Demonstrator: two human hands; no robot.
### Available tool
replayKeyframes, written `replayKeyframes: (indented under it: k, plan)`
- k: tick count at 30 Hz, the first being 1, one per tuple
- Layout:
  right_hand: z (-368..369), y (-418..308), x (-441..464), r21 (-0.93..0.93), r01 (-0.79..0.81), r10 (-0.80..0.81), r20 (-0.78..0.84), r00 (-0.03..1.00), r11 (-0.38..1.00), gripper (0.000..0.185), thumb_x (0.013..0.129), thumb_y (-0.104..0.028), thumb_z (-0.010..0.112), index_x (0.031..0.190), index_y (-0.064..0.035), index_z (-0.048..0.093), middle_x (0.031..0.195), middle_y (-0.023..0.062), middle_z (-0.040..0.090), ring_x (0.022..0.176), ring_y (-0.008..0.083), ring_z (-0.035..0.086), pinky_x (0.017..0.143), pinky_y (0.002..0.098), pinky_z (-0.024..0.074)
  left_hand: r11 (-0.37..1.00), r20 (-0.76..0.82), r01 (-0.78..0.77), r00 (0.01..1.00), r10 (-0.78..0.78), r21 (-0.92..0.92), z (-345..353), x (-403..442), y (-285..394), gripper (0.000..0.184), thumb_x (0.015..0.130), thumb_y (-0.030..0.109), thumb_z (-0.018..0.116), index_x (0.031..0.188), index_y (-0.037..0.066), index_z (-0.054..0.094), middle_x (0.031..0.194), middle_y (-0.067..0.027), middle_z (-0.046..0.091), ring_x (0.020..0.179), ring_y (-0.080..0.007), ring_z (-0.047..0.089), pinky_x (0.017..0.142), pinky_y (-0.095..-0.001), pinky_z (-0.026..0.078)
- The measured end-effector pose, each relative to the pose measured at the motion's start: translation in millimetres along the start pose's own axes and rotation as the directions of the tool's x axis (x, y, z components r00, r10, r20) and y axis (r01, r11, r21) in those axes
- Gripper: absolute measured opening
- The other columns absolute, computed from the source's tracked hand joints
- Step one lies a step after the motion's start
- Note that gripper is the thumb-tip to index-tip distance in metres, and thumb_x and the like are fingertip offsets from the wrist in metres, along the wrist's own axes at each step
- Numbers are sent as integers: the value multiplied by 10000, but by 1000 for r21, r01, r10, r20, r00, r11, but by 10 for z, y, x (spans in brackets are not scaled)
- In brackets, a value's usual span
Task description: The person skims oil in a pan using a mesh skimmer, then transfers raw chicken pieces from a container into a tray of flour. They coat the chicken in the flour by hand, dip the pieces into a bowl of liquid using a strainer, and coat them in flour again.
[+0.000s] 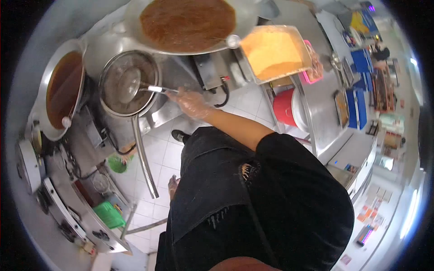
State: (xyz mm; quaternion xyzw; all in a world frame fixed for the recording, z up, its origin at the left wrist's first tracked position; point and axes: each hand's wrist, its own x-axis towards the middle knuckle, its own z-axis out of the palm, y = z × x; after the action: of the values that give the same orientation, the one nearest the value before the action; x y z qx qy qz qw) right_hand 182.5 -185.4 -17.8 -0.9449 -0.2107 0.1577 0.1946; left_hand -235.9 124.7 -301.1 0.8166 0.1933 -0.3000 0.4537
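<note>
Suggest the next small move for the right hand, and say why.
Probably tilt the ladle slightly over the round vessel, so any drips fall inside: the right hand holds its handle, and its bowl shows within the vessel's rim. I cannot tell whether the bowl touches the contents.

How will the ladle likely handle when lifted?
Probably stiff, since the ladle looks metal. Likely head-heavy, with a wide bowl on a slim handle. Perhaps slippery, as the right hand wears a clear plastic glove.

Shiny metal ladle [130,85], glossy plastic glove [192,104]
</note>
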Motion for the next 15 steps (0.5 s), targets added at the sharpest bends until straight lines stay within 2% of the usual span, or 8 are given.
replayKeyframes:
  k: [1, 4, 7, 10, 11, 12, 14, 15]
  plan:
    - [-26, 105, -28, -15, 28, -27, 30, 999, 1000, 619, 975, -84, 481, 1570, -213, 373, 1362, 306, 541, 1087, 412, 666, 795, 473, 591, 940, 48, 254, 967, -250, -226, -191, -92, 604, 528, 1066, 411, 465, 1379, -12, 510, 1113, -205, 691, 1058, -290, 660, 866, -414, 543]
    - [241, 546, -257, -94, 221, -239, -297, 924, 971, 577, 968, -107, 535, 1533, -168, 433, 1364, 253, 539, 1179, 393, 613, 918, 469, 550, 795, 7, 332, 924, -381, -508, -76, -6, 1491, 524, 1064, 409, 486, 1357, -23, 538, 1096, -179, 697, 1025, -273, 666, 873, -395, 532]
    - [-161, 1006, -649, 152, 289, -269, -139, 953, 945, 552, 951, -119, 586, 1493, -137, 486, 1314, 227, 566, 1234, 377, 566, 1007, 475, 491, 965, -66, 28, 997, -47, -261, 125, -47, 2808, 496, 1049, 394, 539, 1336, -9, 572, 1082, -157, 699, 1022, -263, 666, 901, -372, 521]
    - [-517, 1636, -1345, 359, 255, -172, -247, 954, 898, 532, 952, -146, 608, 1474, -110, 508, 1305, 232, 567, 1199, 384, 580, 993, 487, 493, 900, 65, -25, 996, 60, -434, 738, 409, 3699, 450, 1023, 364, 604, 1321, 28, 595, 1067, -134, 700, 1026, -253, 664, 922, -357, 520]
    - [-494, 1923, -1533, 434, 268, -106, -362, 926, 860, 527, 981, -241, 629, 1473, -93, 510, 1332, 233, 565, 1192, 364, 587, 1015, 474, 474, 945, 92, -107, 986, 141, -309, 966, 362, 4300, 446, 1002, 334, 640, 1328, 34, 590, 1078, -128, 703, 1040, -243, 665, 932, -352, 517]
    - [-670, 2156, -1790, 552, 214, 48, -422, 905, 806, 560, 981, -239, 629, 1492, -72, 471, 1374, 244, 545, 1250, 361, 556, 1053, 463, 449, 965, 127, -189, 969, 213, -183, 1196, 197, 5003, 451, 980, 305, 675, 1335, 41, 584, 1089, -122, 707, 1055, -232, 666, 943, -346, 515]
    - [-1124, 2479, -2360, 768, 146, 355, -445, 822, 624, 633, 981, -235, 628, 1531, -28, 393, 1459, 265, 505, 1366, 357, 494, 1128, 439, 400, 831, 260, -533, 789, 557, -161, 1718, 55, 5843, 468, 926, 239, 729, 1317, 26, 585, 1113, -131, 711, 1076, -248, 673, 965, -351, 510]
    - [-1185, 2597, -2506, 881, 220, 504, -428, 751, 419, 683, 988, -263, 629, 1560, -40, 330, 1519, 256, 419, 1409, 345, 428, 1150, 430, 360, 742, 306, -670, 698, 647, -41, 1952, -179, 6408, 440, 903, 210, 744, 1277, 34, 595, 1112, -137, 710, 1051, -271, 682, 932, -364, 521]
